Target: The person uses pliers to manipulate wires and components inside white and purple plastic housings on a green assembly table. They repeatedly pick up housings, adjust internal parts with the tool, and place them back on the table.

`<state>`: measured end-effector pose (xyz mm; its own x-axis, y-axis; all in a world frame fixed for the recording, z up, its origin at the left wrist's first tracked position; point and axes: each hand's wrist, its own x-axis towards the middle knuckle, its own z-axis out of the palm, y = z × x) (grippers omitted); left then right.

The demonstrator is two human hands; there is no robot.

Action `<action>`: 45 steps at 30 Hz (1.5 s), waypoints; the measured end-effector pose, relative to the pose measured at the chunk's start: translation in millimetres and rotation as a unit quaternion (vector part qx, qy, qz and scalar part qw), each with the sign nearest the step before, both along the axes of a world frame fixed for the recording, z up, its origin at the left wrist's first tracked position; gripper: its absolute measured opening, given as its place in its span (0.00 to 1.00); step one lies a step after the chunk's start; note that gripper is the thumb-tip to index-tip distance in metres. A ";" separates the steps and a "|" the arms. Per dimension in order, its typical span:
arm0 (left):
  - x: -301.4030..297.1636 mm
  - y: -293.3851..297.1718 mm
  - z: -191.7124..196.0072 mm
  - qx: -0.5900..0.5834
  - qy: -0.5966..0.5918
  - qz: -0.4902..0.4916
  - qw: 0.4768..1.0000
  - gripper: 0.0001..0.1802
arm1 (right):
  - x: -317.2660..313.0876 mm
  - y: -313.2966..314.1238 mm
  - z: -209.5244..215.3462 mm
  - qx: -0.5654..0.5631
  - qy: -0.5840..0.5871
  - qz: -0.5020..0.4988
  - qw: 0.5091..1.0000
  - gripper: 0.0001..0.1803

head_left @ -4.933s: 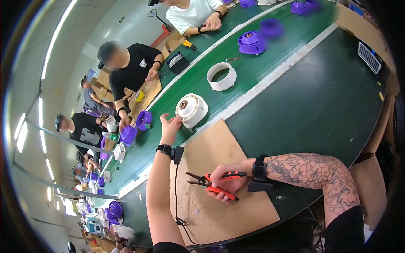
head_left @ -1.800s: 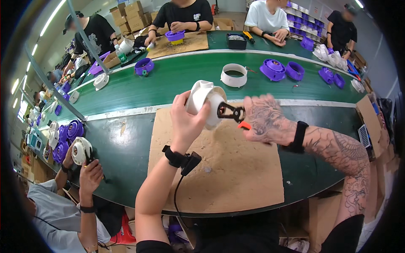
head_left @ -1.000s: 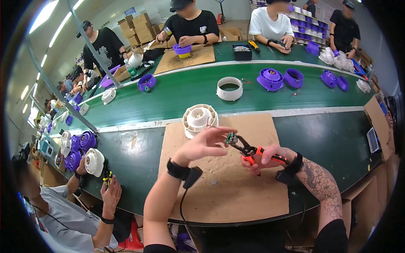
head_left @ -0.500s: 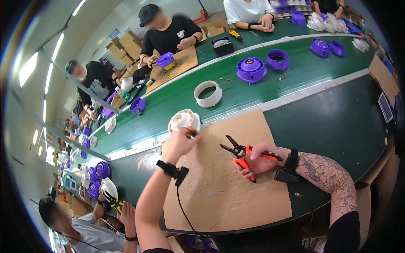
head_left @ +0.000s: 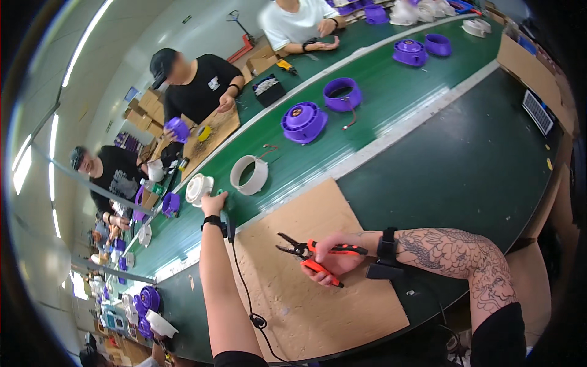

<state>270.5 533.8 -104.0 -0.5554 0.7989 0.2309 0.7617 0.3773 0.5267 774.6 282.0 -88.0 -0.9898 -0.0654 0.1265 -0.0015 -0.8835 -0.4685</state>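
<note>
My right hand (head_left: 336, 258) holds red-handled pliers (head_left: 306, 252) over the brown cardboard mat (head_left: 318, 306), jaws pointing left. My left arm is stretched far out to the green conveyor belt (head_left: 379, 104). There my left hand (head_left: 218, 200) touches a round white plastic housing (head_left: 198, 188) from its right side. I cannot tell whether the fingers grip it or only rest against it. Both wrists carry a black band, and a thin black cable runs down from the left one.
A white ring part (head_left: 249, 175) lies on the belt right of the housing, with purple housings (head_left: 304, 122) further along. Several people work across the belt at cardboard mats. A cardboard box (head_left: 529, 61) stands at the far right of the dark table.
My left hand has carried the white housing away from the mat and out onto the belt to the left. My right hand with the pliers has stayed over the mat.
</note>
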 end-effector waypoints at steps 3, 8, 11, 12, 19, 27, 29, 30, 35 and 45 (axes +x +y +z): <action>12.7 -0.7 1.4 0.040 -0.052 -0.025 0.998 0.49 | -0.8 -4.5 2.8 0.000 -0.015 -0.014 1.000 0.17; 174.5 -24.6 33.2 0.187 0.089 -0.162 0.965 0.21 | 16.6 0.8 -11.6 -0.036 -0.045 -0.040 0.998 0.16; 229.8 -36.1 66.9 0.174 0.074 -0.333 0.924 0.20 | 8.7 -0.1 -3.8 -0.039 -0.025 -0.011 0.999 0.17; 266.9 -37.5 70.9 0.146 0.016 -0.397 0.906 0.21 | 11.6 2.4 -7.9 -0.044 -0.010 -0.002 0.999 0.17; 336.4 4.1 45.1 0.025 0.143 -0.421 0.895 0.24 | 9.0 1.7 -1.8 -0.011 0.006 -0.020 1.000 0.18; 252.0 12.9 17.3 -0.019 -0.061 -0.258 0.964 0.17 | -1.7 -6.1 4.2 -0.042 -0.009 0.000 0.999 0.15; 296.2 -2.5 13.6 -0.043 -0.333 -0.245 0.910 0.25 | 15.4 -0.8 -12.1 -0.071 -0.029 -0.030 0.997 0.15; 305.2 -12.9 23.5 -0.060 -0.401 -0.235 0.883 0.37 | 19.5 -0.4 -13.3 -0.077 -0.037 -0.035 0.996 0.15; 222.7 -23.6 42.5 -0.208 -0.432 -0.276 0.833 0.36 | 12.2 -6.2 11.6 -0.044 -0.043 -0.048 0.997 0.14; 268.5 -171.4 79.4 0.076 -0.417 -0.363 0.830 0.40 | 13.0 -3.8 6.1 -0.012 -0.042 -0.033 0.999 0.16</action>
